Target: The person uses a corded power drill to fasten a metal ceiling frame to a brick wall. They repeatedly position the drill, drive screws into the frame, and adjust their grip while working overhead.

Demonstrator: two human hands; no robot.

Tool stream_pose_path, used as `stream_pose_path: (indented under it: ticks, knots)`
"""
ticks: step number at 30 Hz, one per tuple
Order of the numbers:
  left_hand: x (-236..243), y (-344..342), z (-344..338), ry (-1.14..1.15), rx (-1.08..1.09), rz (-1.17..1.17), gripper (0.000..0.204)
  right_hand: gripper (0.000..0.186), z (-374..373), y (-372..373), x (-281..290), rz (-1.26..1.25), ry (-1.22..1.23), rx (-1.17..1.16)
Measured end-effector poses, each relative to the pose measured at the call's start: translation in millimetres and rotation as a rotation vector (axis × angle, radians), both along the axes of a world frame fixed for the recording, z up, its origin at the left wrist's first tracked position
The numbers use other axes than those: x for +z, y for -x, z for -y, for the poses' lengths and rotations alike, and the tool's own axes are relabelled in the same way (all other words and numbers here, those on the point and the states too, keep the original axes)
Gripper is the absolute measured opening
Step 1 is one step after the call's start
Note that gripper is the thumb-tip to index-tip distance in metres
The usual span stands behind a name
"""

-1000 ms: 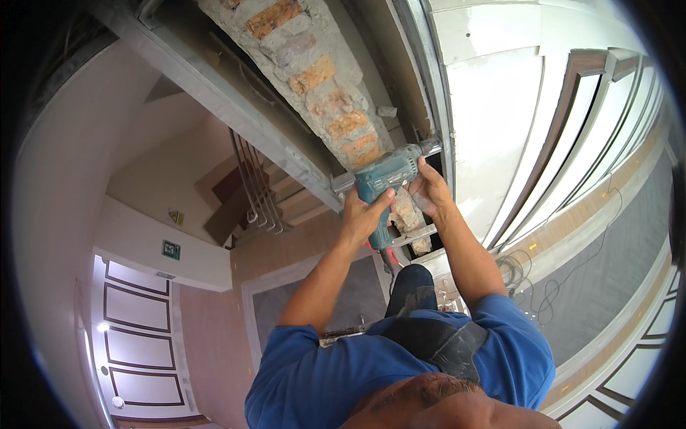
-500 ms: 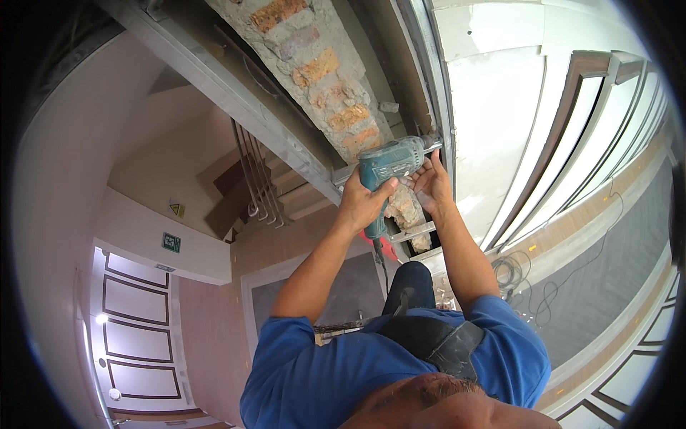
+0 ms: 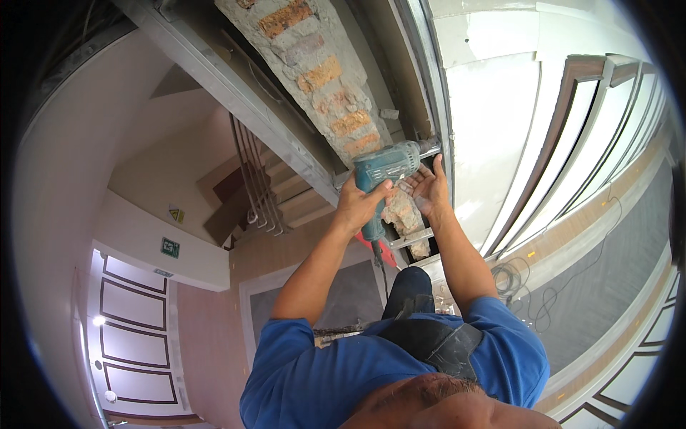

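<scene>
Teal power drill (image 3: 389,164) beside rough brickwork (image 3: 321,74), its front end at a metal stud (image 3: 434,93)
The left hand (image 3: 360,205) is wrapped around the drill's handle; the right hand (image 3: 431,191) is open, fingers spread just below the drill's front end, and whether it touches the drill cannot be told; 1 dark cord (image 3: 379,255) hangs from the handle.

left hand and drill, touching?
Touching. The head view shows the left hand gripping the drill where the handle meets the body, thumb laid across the side.
</scene>
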State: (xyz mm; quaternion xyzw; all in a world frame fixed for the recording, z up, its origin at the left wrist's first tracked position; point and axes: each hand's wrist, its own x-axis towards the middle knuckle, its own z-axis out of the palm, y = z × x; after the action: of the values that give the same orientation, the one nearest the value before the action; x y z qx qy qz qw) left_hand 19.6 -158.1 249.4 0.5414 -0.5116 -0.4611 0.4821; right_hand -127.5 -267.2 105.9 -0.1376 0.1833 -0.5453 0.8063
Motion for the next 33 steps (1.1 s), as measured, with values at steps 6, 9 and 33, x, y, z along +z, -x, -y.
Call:
stream_pose_path:
  ticks: [6, 9, 33]
  knots:
    - [3.2, -1.1, -9.3, -0.021, -0.009, -0.010, 0.031, 0.106, -4.2, 4.8, -5.8, -0.007, -0.004, -0.055]
    - [0.1, 0.7, -12.1, -0.022, 0.013, -0.019, 0.034, 0.099, 0.0, 10.4, -10.6, -0.070, -0.041, -0.107]
    - [-33.1, -38.5, -42.0, -0.027, 0.094, -0.348, 0.043, 0.056, 18.5, 38.0, -8.7, -0.389, 0.019, -0.121]
